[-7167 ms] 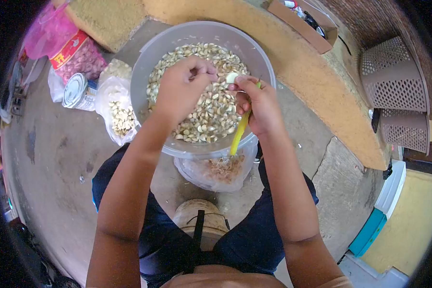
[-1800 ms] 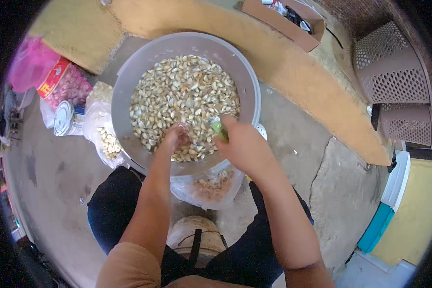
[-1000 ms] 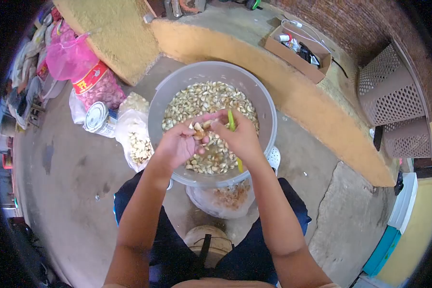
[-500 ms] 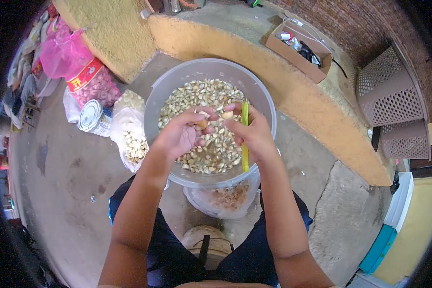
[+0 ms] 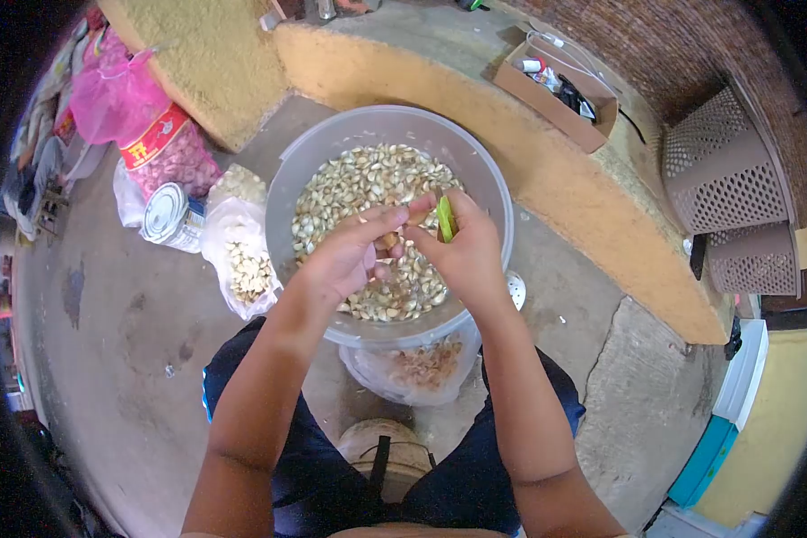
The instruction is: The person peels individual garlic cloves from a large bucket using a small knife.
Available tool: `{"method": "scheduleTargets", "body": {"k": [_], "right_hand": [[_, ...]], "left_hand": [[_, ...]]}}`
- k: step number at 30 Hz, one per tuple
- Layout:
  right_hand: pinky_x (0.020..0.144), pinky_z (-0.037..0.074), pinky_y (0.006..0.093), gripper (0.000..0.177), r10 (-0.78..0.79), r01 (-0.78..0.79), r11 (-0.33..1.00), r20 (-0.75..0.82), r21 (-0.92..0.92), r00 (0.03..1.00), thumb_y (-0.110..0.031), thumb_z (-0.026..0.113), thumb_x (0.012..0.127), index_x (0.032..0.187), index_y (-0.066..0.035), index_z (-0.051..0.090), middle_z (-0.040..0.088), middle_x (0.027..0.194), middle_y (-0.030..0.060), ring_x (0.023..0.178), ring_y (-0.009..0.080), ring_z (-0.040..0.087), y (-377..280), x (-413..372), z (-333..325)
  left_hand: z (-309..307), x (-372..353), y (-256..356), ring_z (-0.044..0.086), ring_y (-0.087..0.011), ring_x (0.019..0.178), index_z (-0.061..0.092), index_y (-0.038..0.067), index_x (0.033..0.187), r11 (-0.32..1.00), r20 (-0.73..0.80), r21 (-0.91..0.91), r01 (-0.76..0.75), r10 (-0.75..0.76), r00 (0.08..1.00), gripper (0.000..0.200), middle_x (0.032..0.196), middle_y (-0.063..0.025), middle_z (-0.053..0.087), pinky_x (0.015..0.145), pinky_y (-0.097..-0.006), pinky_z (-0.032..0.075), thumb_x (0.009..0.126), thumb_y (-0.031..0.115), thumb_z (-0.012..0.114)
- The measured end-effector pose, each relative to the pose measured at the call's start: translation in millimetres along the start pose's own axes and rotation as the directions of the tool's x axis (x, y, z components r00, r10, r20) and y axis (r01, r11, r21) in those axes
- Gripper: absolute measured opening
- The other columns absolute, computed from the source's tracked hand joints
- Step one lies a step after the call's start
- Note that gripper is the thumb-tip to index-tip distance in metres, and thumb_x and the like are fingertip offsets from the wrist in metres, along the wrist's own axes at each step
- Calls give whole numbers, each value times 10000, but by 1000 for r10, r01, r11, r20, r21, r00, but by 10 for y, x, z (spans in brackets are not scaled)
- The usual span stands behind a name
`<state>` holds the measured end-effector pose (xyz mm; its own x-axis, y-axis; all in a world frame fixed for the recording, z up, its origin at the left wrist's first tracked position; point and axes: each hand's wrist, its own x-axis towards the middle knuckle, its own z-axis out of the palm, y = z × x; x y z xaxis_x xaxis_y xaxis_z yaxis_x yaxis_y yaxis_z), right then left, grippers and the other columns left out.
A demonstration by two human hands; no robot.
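Far left, approx. 10 o'clock from the basin: pink plastic bag (image 5: 117, 94) sits against a red-labelled net sack of garlic (image 5: 179, 161). Just below is a silver tin can (image 5: 164, 215), then a clear plastic bag of pale peeled cloves (image 5: 238, 260) touching the basin at 9 o'clock.

Centre: big round grey plastic basin (image 5: 284, 184) filled w/ loose garlic cloves (image 5: 350, 184). Left hand (image 5: 341, 264) is over its 6 o'clock part, thumb + fingers pinching a small brownish garlic clove (image 5: 388, 240). Right hand (image 5: 466, 260) is just beside, its fingertips meeting the left's. It is curled tight round a slim green plastic tool (image 5: 444, 218) that points to 12.

Under the basin at 6 o'clock: clear bag of brown peelings (image 5: 417, 368). At 1 o'clock, on the ledge: open cardboard box (image 5: 547, 106). At 3 o'clock: brown lattice plastic stools (image 5: 735, 161).
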<state>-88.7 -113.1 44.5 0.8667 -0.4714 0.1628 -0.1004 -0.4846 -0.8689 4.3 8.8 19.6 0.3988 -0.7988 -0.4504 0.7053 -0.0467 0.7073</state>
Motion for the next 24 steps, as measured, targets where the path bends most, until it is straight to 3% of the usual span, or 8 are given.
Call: {"method": "scheduleTargets", "body": {"k": [4,12,15,19,21,24], "right_hand": [[628,417,365,283,-76,72,996,-79,-53,994,-116,673,631,842,5,529,521,776,163,731,326,530,48,7,78],[591,406,375,208,-192,182,981,-211,-69,958,-93,645,656,792,-4,515,504,744,153,691,327,517,-3,-58,148],[630,436,269,175,-91,92,996,-123,1,988,-52,649,667,789,2,536,565,768,91,712,168,577,-4,-36,150],[596,435,254,177,-126,126,992,-51,-5,991,-75,655,680,793,-3,540,563,763,81,671,134,560,36,-10,157],[583,430,238,167,-138,137,990,-12,-33,990,-90,656,694,786,-7,544,556,755,63,654,117,545,41,-13,146],[559,403,296,216,81,-96,958,64,272,995,-185,620,748,826,-13,514,517,700,76,612,160,499,-5,-23,120]], "left_hand": [[-17,-17,22,453,-48,599,555,96,902,1000,-31,-24,-11,11,999,196,750,39,517,407,-178,313,789,252,592],[67,-136,23,440,-50,609,561,77,1003,1000,-2,-25,-16,16,1000,225,774,29,510,399,-170,298,814,197,542],[85,-152,56,437,-50,605,554,72,1030,996,20,-90,7,-5,1000,251,757,32,502,393,-168,292,812,194,541],[3,-100,68,460,-42,543,554,95,930,993,3,-119,4,-3,1000,204,702,28,514,366,-161,276,787,240,563],[-57,-50,61,443,-40,531,554,95,893,990,-75,-144,-3,-8,997,182,694,30,505,362,-156,269,779,237,561],[-101,-34,115,414,-46,526,522,86,809,973,-167,-221,-59,21,986,126,681,20,473,356,-160,258,759,195,559]]}}
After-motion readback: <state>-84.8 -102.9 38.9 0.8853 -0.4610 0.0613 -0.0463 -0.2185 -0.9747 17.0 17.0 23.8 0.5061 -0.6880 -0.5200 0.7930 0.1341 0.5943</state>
